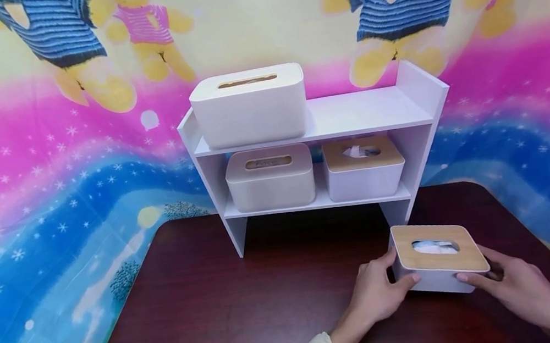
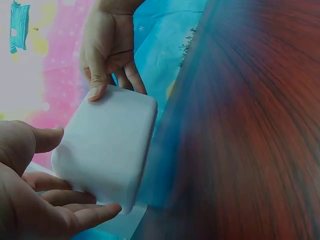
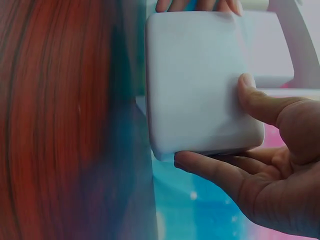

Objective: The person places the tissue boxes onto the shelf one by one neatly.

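Note:
Between both hands is a small white tissue box (image 1: pixel 445 282) with a wood-look lid (image 1: pixel 412 257); white tissue shows in its oval slot. My left hand (image 1: pixel 378 288) grips its left end, thumb on the front face and fingers along the side. At the right end my right hand (image 1: pixel 520 286) holds it, with the thumb at the front top corner. In the left wrist view the box's plain white side (image 2: pixel 107 140) fills the space between the two hands. The right wrist view shows the right thumb pressing that white face (image 3: pixel 200 85), fingers around the end.
A white two-tier shelf (image 1: pixel 363 110) stands at the back of the dark wood table (image 1: pixel 291 291). A large white tissue box (image 1: pixel 251 113) sits on its top tier. The lower tier holds another white box (image 1: pixel 271 185) and a wood-lidded one (image 1: pixel 365 179). A patterned cloth (image 1: pixel 60 214) hangs behind.

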{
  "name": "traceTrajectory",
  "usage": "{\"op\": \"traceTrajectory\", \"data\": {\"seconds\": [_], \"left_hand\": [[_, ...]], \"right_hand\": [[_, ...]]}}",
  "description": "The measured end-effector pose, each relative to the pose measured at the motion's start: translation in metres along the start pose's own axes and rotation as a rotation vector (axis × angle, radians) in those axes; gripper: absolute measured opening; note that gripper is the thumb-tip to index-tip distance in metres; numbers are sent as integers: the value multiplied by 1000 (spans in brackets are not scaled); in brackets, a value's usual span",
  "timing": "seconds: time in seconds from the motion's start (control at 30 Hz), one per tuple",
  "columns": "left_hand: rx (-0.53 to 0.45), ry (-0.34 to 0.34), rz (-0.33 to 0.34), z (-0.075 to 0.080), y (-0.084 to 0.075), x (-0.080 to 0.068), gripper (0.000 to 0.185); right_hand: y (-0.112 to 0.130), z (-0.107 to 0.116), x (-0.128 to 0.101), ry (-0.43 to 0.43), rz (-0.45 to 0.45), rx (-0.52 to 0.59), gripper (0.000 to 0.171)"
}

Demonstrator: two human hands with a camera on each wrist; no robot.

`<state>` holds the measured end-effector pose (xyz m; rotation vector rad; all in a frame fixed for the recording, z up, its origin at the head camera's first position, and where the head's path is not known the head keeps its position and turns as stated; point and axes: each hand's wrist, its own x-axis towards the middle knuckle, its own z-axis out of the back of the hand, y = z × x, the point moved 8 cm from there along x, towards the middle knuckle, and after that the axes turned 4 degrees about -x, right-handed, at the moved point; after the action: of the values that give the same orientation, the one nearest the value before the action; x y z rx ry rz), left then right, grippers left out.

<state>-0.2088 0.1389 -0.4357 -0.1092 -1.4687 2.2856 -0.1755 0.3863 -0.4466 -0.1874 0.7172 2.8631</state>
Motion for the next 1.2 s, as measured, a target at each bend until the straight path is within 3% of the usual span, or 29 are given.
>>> {"op": "traceTrajectory", "data": {"seconds": [0.33, 0.53, 1.2], "left_hand": [[-82, -42, 30, 33, 6, -9, 64], [-79, -89, 17, 55, 11, -15, 65], [-157, -123, 10, 111, 31, -39, 63]], "right_hand": [[40, -6, -5, -46, 94, 49, 100], [65, -8, -8, -110, 157, 83, 92], [123, -23, -11, -127, 252, 197, 83]]}}
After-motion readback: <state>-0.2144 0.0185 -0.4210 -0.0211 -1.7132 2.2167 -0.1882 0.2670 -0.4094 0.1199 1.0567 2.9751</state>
